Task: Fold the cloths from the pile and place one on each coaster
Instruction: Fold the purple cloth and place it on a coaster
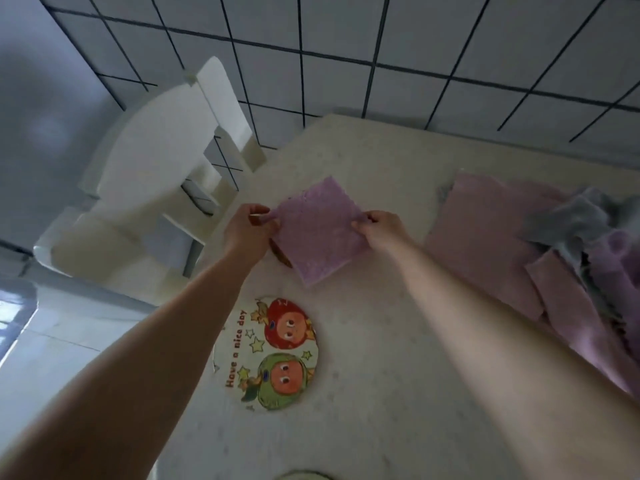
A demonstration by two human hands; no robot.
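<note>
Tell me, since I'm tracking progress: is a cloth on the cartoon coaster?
No, the cartoon coaster lies bare; both hands hold the purple cloth beyond it.

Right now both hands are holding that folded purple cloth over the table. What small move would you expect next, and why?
Probably lowering it and letting go. The left hand and right hand each pinch a corner of the folded purple cloth, and a brown edge, seemingly a coaster, peeks out beneath it. The cartoon coaster nearer the person is bare, and the pile waits at the right.
</note>
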